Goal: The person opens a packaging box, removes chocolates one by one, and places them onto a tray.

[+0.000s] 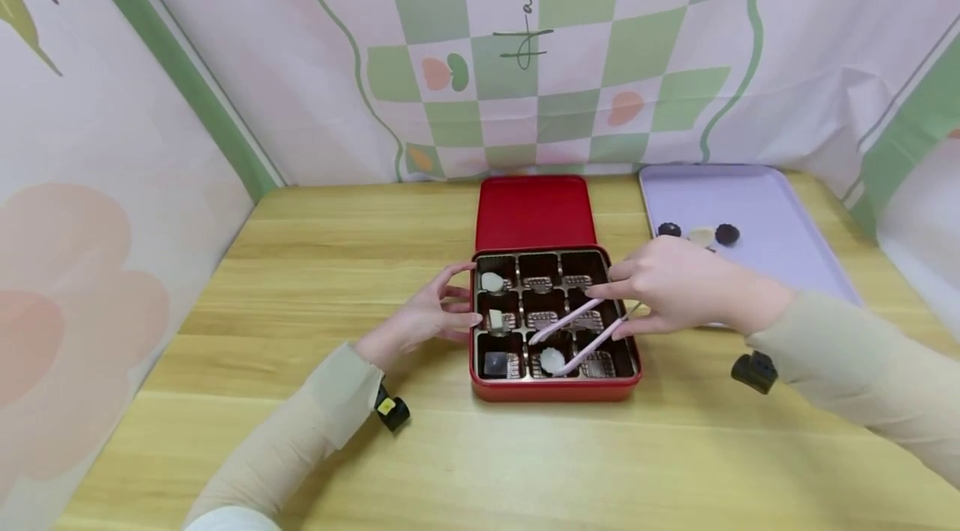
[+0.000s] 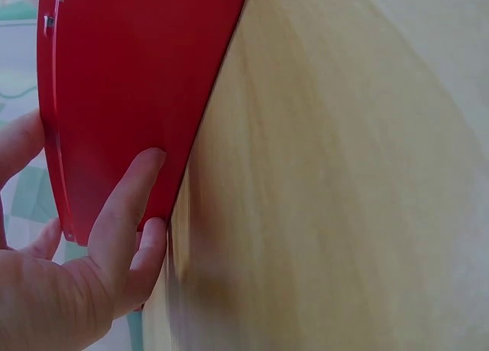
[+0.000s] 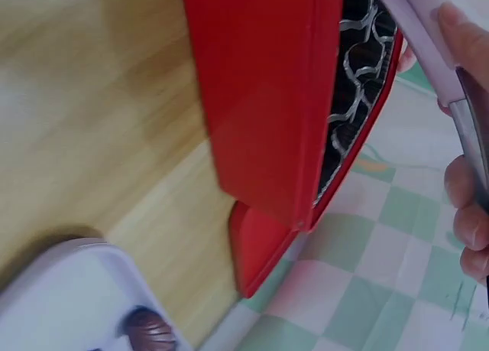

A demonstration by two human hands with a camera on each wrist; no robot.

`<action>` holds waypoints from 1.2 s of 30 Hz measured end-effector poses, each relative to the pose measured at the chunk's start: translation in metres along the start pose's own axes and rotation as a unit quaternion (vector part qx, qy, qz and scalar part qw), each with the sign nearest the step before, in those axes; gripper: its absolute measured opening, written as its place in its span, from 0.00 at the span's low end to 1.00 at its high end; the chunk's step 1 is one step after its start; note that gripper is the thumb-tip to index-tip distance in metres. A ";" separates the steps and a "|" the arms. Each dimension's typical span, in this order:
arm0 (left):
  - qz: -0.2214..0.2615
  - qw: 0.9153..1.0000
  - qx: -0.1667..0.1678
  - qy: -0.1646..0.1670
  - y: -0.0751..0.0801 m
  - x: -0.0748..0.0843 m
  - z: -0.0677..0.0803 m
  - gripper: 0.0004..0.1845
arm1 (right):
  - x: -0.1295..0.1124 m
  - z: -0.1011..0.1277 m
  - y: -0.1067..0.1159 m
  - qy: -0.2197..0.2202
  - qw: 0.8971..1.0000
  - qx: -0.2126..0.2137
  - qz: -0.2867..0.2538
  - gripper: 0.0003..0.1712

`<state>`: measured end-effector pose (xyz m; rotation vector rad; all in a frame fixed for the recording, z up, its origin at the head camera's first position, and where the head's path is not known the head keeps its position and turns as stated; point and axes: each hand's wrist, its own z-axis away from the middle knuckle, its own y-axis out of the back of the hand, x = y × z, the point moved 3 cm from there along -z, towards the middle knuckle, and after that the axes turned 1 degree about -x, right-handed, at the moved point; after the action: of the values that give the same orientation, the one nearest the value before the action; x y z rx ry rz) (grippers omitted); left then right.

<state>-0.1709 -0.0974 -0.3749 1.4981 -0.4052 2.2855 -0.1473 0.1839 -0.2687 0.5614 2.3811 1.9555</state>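
Note:
My right hand [image 1: 678, 285] holds pale pink tongs [image 1: 581, 321] over a red tin [image 1: 555, 391] with a dark divided insert. The tongs' tips are spread around a white scalloped chocolate [image 1: 552, 360] in the front middle compartment, the left tip a little apart from it. Along the tin's left wall, the fingers of my left hand [image 1: 423, 318] rest extended; its wrist view shows fingertips on the red side [image 2: 145, 76]. In the left column lie a white rounded chocolate [image 1: 492, 282], a pale wedge-shaped piece [image 1: 496, 319] and a dark square chocolate [image 1: 495, 363].
The tin's red lid [image 1: 534, 210] lies opened out behind it. At the back right a lavender tray [image 1: 780, 243] carries dark scalloped chocolates [image 1: 727, 234] and a pale one [image 1: 702, 237], partly behind my right hand. A printed cloth [image 1: 502, 122] hangs along the wooden table's [image 1: 360, 222] back edge.

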 end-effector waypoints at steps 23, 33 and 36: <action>0.016 1.000 0.007 0.005 0.001 -0.001 -0.001 0.44 | -0.012 -0.018 -0.027 0.019 0.997 -0.071 0.001 0.18; 0.004 1.000 0.010 0.004 0.001 -0.001 -0.002 0.44 | -0.011 -0.010 -0.034 0.046 0.998 0.023 -0.022 0.15; 0.001 1.000 0.008 0.005 0.001 -0.002 -0.002 0.44 | -0.009 -0.006 -0.037 0.050 0.997 0.054 -0.036 0.13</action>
<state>-0.1723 -0.0977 -0.3778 1.4940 -0.3862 2.3021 -0.1501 0.1704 -0.3045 0.3824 2.5403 1.8766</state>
